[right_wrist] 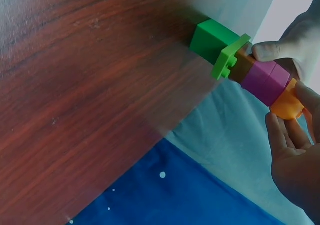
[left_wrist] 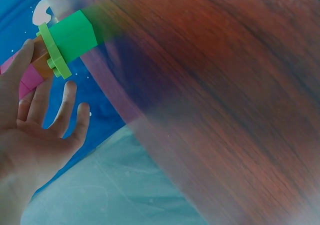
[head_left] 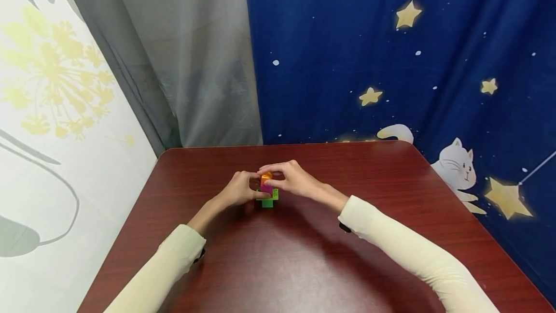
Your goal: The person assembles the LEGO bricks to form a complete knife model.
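A small tower of toy building bricks stands on the table. Its foot is a green brick [right_wrist: 212, 39], topped by a lime green plate [right_wrist: 231, 56] with studs that juts out sideways. Above the plate come a brownish-orange brick [right_wrist: 242, 67], magenta bricks [right_wrist: 265, 81] and, at the top, an orange brick [right_wrist: 287, 102]. My left hand [head_left: 236, 190] holds the tower's middle, thumb and index finger on either side near the brownish-orange brick; its other fingers stick out. With thumb and fingers my right hand [head_left: 297, 179] pinches the top orange brick.
The dark red-brown wooden table [head_left: 269, 264] spreads around the tower, with its far edge a short way behind. Past that edge hang a grey curtain [head_left: 213, 62] and a blue curtain [head_left: 330, 52] with stars. A white patterned panel [head_left: 65, 158] flanks the left side.
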`<action>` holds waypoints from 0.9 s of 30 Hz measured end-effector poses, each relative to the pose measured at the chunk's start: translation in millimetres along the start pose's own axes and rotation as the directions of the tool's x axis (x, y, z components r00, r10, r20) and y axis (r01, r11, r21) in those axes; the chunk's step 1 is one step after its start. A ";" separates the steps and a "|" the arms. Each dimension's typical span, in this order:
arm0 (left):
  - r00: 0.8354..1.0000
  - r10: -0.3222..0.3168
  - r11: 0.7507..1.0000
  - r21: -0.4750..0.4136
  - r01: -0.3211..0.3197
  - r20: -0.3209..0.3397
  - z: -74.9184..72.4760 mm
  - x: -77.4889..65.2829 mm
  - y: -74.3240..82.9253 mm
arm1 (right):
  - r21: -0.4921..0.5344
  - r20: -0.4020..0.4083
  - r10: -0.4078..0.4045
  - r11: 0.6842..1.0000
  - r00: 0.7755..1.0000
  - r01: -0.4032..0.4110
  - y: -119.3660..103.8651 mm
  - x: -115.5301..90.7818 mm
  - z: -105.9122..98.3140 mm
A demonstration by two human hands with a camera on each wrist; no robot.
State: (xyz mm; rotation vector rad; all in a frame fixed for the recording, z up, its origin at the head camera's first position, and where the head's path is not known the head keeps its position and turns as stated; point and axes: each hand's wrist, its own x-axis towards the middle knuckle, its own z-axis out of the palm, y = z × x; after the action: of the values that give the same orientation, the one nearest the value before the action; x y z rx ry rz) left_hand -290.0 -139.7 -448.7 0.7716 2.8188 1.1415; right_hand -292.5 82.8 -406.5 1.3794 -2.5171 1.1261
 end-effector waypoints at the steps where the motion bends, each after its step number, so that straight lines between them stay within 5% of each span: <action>1: 1.000 -0.002 1.000 -0.005 0.002 0.003 -0.2 -0.4 0.0 | -0.020 0.006 -0.004 1.000 1.000 0.004 -0.5 0.3 -0.5; 9: 1.000 -0.007 1.000 0.011 0.007 0.005 -0.4 -0.7 -0.1 | -0.078 0.039 -0.031 0.996 0.999 0.034 -0.1 1.8 -0.4; 27: 1.000 0.020 0.999 -0.028 -0.020 0.005 2.6 -4.3 2.3 | 0.109 -0.139 -0.064 0.991 0.988 0.080 19.2 -9.3 20.9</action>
State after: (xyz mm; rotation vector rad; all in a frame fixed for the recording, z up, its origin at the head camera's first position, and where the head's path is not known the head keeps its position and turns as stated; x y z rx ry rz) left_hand -284.8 -138.5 -449.8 0.8019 2.7909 1.1771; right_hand -295.5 82.8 -436.2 1.3572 -2.3239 1.3201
